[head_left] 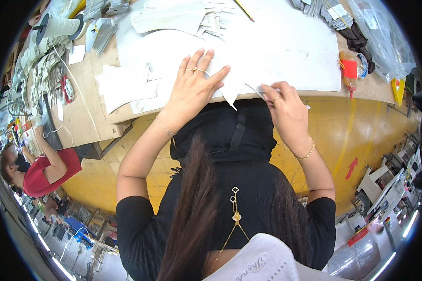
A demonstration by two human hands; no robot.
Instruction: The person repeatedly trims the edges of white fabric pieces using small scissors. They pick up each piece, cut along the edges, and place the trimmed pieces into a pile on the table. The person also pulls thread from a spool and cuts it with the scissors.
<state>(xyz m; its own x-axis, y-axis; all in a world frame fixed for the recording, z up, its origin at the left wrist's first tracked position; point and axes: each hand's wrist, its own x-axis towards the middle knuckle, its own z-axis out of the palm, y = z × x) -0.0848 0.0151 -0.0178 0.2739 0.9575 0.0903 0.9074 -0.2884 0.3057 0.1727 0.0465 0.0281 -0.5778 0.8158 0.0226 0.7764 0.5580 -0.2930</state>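
My left hand (195, 82) lies on the white-covered table (286, 56) with its fingers spread. Under its thumb side is a pale, flat cut piece (228, 95), whose pointed end reaches the table's near edge. The hand covers much of that piece. To the right, my right hand (286, 105) is closed in a pinch around a thin, pen-like stick (254, 89). One narrow end of it points up and left over the table edge. The fingers hide its middle, so its exact kind is unclear. Left of my left hand lie larger pale cut pieces (122, 89).
Stacked pale pieces (169, 18) and a yellow pencil (244, 10) lie at the far side. An orange-red bottle (349, 70), a tape roll (362, 65) and plastic bags (377, 37) sit at right. A thread spool (61, 28) stands far left; a person in red (51, 173) works nearby.
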